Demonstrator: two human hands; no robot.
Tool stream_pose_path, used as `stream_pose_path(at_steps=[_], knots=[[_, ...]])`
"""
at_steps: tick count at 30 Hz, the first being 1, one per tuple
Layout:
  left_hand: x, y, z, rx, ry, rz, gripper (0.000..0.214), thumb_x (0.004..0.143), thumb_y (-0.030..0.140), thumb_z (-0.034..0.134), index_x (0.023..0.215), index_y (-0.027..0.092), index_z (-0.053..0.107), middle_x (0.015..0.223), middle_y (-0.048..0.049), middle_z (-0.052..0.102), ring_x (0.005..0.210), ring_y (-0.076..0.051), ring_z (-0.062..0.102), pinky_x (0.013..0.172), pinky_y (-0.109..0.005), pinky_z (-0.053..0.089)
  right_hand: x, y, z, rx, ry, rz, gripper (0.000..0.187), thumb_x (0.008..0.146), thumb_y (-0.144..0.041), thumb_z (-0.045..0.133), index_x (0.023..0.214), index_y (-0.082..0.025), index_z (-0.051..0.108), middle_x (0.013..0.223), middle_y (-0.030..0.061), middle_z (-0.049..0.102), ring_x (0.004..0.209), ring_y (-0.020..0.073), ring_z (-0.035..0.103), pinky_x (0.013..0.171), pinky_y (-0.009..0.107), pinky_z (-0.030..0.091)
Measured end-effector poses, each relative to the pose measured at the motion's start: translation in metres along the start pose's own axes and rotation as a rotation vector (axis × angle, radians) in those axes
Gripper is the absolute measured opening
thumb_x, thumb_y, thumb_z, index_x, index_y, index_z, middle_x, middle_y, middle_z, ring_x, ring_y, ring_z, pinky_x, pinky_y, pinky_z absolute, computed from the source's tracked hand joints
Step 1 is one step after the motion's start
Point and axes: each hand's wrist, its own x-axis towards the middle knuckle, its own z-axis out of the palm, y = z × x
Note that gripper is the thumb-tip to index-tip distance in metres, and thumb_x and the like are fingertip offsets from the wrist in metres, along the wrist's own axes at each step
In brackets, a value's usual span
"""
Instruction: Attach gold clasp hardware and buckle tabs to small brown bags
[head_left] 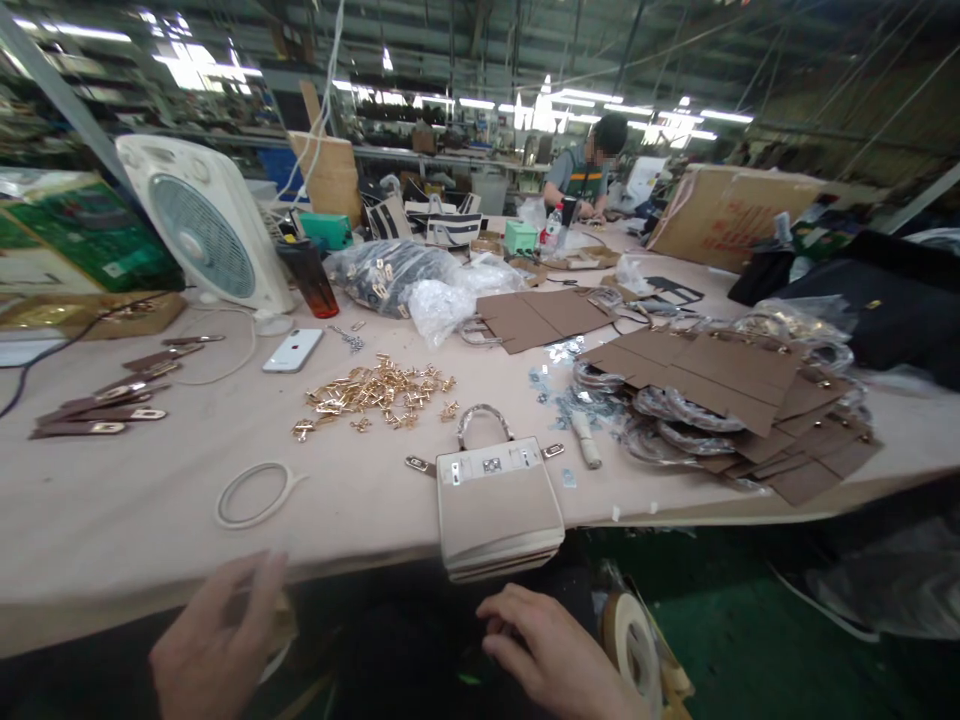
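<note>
A small beige handbag (499,500) lies at the table's front edge, its wrapped handle pointing away and its strap ends spread sideways. Just below the bag is my right hand (540,640), off the table, fingers loosely bent and thumb apart, with nothing visible in it. My left hand (221,640), slightly blurred, hovers before the front edge with fingers apart; I see nothing held. A pale round object (281,640) shows partly behind it. On the table above that hand lies a roll of white tape (255,495). Gold metal fittings (382,390) are heaped behind the bag.
Brown bag panels with wrapped handles (720,380) are stacked at right, near a pale rolled piece (585,440). Leather straps (105,410), a phone (294,350), a tumbler (309,280) and a fan (202,225) stand or lie left. Across the table, a person (589,170) works.
</note>
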Motion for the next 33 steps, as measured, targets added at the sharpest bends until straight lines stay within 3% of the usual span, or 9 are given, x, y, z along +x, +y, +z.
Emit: stream_pose_path(at_steps=[3,6,9,12,14,17,20,23,33], knots=[[-0.015,0.065,0.009,-0.249,-0.387,-0.077,0.031,0.092,0.052,0.064,0.092,0.022,0.071,0.074,0.0023,0.069,0.059,-0.014,0.060,0.061,-0.025,0.046,0.002,-0.003,-0.006,0.038,0.048,-0.046,0.021,0.098,-0.024,0.062,0.116,-0.028,0.071,0.107,0.0015,0.074,0.100,0.0183,0.069,0.089,0.026,0.050],[-0.025,0.128,0.026,-0.500,-0.756,-0.012,0.032,0.100,0.049,0.056,0.097,0.021,0.071,0.080,0.0003,0.071,0.072,-0.015,0.063,0.069,-0.024,0.048,0.003,-0.003,-0.019,0.080,0.156,-0.096,0.019,0.102,-0.030,0.058,0.115,-0.027,0.072,0.110,0.0038,0.074,0.102,0.0196,0.069,0.093,0.029,0.052],[-0.026,0.174,0.041,-0.594,-0.913,0.090,0.028,0.100,0.043,0.057,0.095,0.020,0.072,0.085,-0.0005,0.071,0.079,-0.015,0.062,0.076,-0.025,0.047,0.001,0.002,-0.036,0.099,0.394,-0.117,0.019,0.103,-0.035,0.058,0.112,-0.025,0.072,0.112,0.0063,0.074,0.105,0.0213,0.069,0.096,0.031,0.053],[-0.023,0.202,0.050,-0.626,-0.985,0.158,0.025,0.100,0.039,0.057,0.094,0.019,0.072,0.087,-0.0016,0.072,0.081,-0.016,0.062,0.077,-0.026,0.046,-0.006,0.005,-0.058,0.091,0.645,-0.137,0.017,0.101,-0.034,0.061,0.113,-0.024,0.070,0.111,0.0074,0.073,0.102,0.0214,0.069,0.093,0.033,0.055],[-0.021,0.212,0.054,-0.622,-1.031,0.225,0.024,0.100,0.038,0.057,0.094,0.020,0.072,0.088,-0.0020,0.072,0.082,-0.017,0.062,0.077,-0.027,0.046,-0.010,0.002,-0.072,0.073,0.680,-0.191,0.020,0.100,-0.032,0.063,0.119,-0.025,0.069,0.112,0.0075,0.072,0.100,0.0207,0.070,0.090,0.033,0.057],[-0.020,0.221,0.061,-0.579,-1.076,0.367,0.024,0.102,0.036,0.055,0.095,0.021,0.072,0.089,-0.0022,0.071,0.085,-0.018,0.062,0.077,-0.028,0.046,-0.011,-0.010,-0.090,-0.030,0.590,-0.291,0.030,0.099,-0.030,0.066,0.128,-0.026,0.067,0.118,0.0086,0.072,0.105,0.0218,0.070,0.093,0.035,0.058],[-0.020,0.225,0.067,-0.520,-1.074,0.488,0.025,0.105,0.035,0.052,0.097,0.022,0.071,0.088,-0.0016,0.069,0.085,-0.018,0.060,0.077,-0.029,0.044,-0.007,-0.020,-0.102,-0.132,0.501,-0.324,0.022,0.099,-0.030,0.066,0.120,-0.025,0.071,0.113,0.0080,0.074,0.106,0.0218,0.070,0.095,0.034,0.057],[-0.019,0.227,0.069,-0.465,-1.060,0.578,0.025,0.107,0.031,0.048,0.098,0.022,0.070,0.089,-0.0018,0.069,0.088,-0.018,0.059,0.080,-0.031,0.043,-0.003,-0.023,-0.107,-0.143,0.414,-0.326,0.014,0.102,-0.029,0.061,0.107,-0.024,0.074,0.099,0.0056,0.075,0.094,0.0192,0.071,0.084,0.030,0.057],[-0.019,0.223,0.073,-0.426,-1.051,0.631,0.023,0.105,0.027,0.048,0.096,0.020,0.069,0.088,-0.0034,0.069,0.088,-0.020,0.060,0.079,-0.031,0.044,-0.003,-0.026,-0.107,-0.207,0.318,-0.280,0.013,0.104,-0.025,0.056,0.100,-0.023,0.068,0.094,0.0038,0.071,0.090,0.0176,0.067,0.081,0.029,0.053]])
